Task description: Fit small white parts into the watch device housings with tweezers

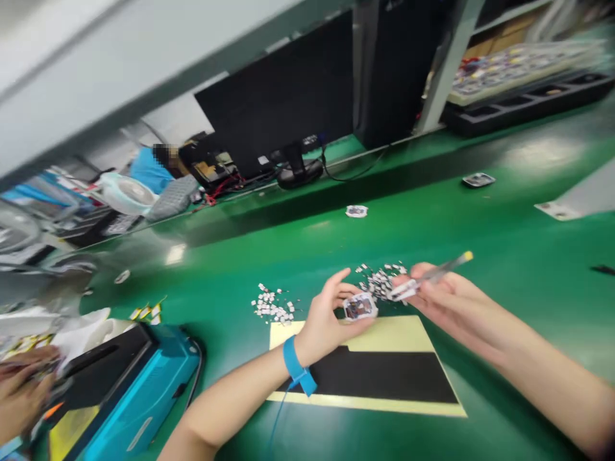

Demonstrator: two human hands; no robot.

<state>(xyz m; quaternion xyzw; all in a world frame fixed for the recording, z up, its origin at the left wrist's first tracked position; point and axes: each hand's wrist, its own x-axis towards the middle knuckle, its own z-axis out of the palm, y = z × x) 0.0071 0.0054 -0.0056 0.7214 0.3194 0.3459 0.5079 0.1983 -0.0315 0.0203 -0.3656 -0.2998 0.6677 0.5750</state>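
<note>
My left hand (314, 323), a blue strap around its wrist, grips a small white-framed circuit board (360, 307) between thumb and fingers. The board's dark inner side faces up, above the far edge of a pale yellow sheet with a black panel (384, 374). To the right, my right hand (444, 298) is closed around a slim pen-like tool (444, 266) with a yellow end pointing up and right. A whitish part shows at its other end; blur hides its kind. Near my fingers lies a pile of small white connectors (379, 282). A second connector pile (273, 306) lies left.
A blue and black machine (144, 390) stands at left, with another person's hands (26, 384) beyond it. Further white-framed pieces (356, 210) lie on the green table (298, 250). A monitor (288, 96) stands behind; stacked trays (523, 89) are at back right.
</note>
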